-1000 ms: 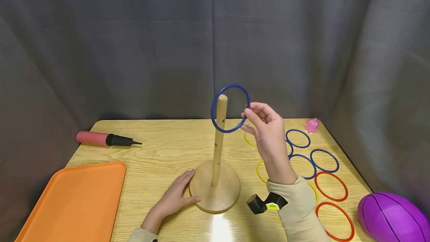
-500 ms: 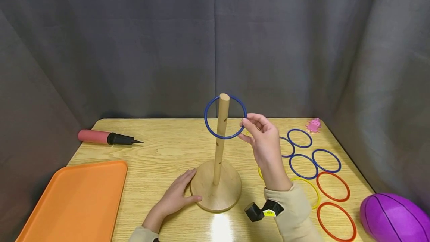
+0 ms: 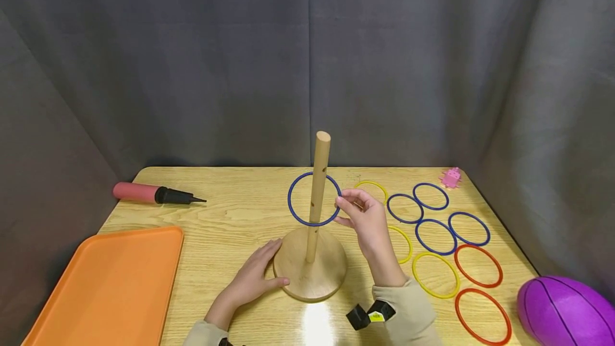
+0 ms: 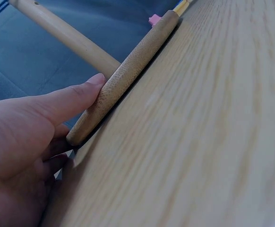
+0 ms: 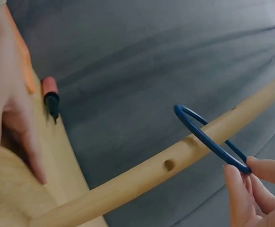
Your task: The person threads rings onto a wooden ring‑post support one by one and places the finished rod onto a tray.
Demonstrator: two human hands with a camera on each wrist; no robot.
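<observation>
A wooden pole [image 3: 319,175] with holes along it rises from a round wooden base [image 3: 312,282] on the table. Around the pole, at about mid-height, is a tilted blue ring [image 3: 290,202]. My right hand [image 3: 367,223] pinches this ring's right side between thumb and fingers, as the right wrist view confirms. My left hand [image 3: 252,276] rests at the base's left edge. Its fingers lie fairly straight along the side, and its thumb [image 4: 83,94] presses on the rim; the left wrist view partly hides the fingers.
Blue rings [image 3: 436,237], yellow rings [image 3: 456,282] and red rings [image 3: 508,330] lie on the right. A purple ball [image 3: 567,308] and a pink toy [image 3: 451,177] are there too. An orange tray [image 3: 115,287] and a red-and-black pump [image 3: 136,192] lie left. Grey curtains surround the table.
My right hand has brought the blue ring left and down from beside the pole's top, so that it now encircles the pole lower down. My left hand has stayed at the base.
</observation>
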